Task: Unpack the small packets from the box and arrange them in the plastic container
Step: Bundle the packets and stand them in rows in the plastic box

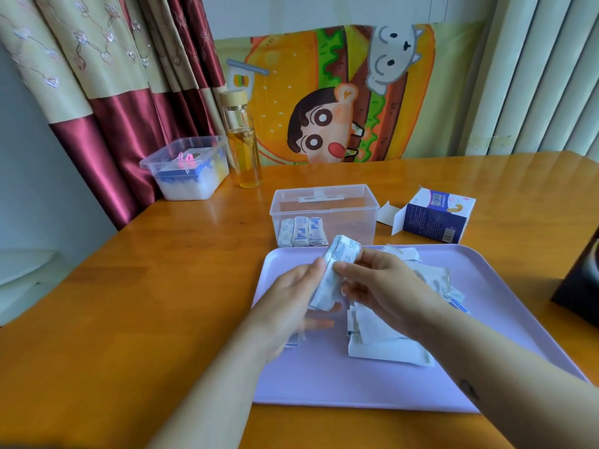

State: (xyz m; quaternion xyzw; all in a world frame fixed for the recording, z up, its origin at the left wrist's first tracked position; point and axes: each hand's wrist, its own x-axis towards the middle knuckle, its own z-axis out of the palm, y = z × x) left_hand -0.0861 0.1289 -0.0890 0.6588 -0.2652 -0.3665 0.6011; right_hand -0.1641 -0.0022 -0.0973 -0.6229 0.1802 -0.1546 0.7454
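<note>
Head view shows the gathering step: both hands square up a stack of packets (334,273) above the lilac tray (324,384). Left hand (293,293) cups its side, right hand (379,286) pinches it, fingers closed. Next, I judge, it goes upright into the clear container (324,209) beside those already standing.

The box (436,218) and packets (303,233) carry blue print, all too small and blurred to read.
</note>
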